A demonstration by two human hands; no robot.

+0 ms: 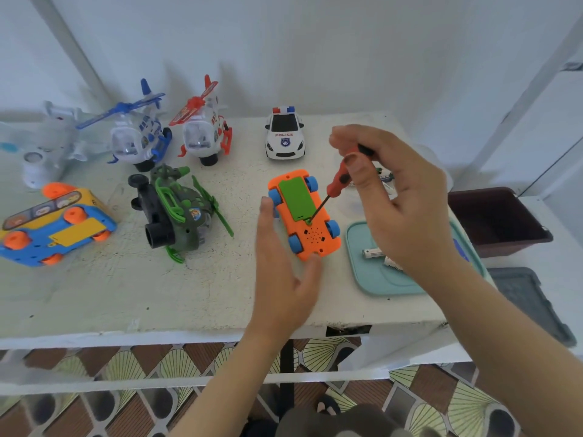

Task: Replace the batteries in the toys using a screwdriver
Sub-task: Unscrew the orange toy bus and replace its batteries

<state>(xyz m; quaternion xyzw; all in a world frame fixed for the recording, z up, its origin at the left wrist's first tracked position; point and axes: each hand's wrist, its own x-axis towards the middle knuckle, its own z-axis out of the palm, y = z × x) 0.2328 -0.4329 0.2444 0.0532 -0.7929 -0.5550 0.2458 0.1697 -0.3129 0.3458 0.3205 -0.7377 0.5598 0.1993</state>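
Right of centre on the worktop, the orange toy car lies upside down. My left hand, fingers straight, touches it; my right hand grips the screwdriver, tip at the green battery cover.

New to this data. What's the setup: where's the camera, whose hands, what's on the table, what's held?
There is no machine here. A person works with two bare hands, filmed by one wide-angle camera worn on their head and looking down.

The right hand grips a small red-and-black screwdriver. Its tip sits at the near end of the green battery cover on an upside-down orange toy car with blue wheels. The left hand, fingers straight, steadies that car.

The white table also holds a white police toy car, a blue-and-white toy helicopter, a red-and-white toy helicopter, a green toy helicopter and an overturned yellow-and-blue toy bus. A teal tray on the right holds loose white batteries.
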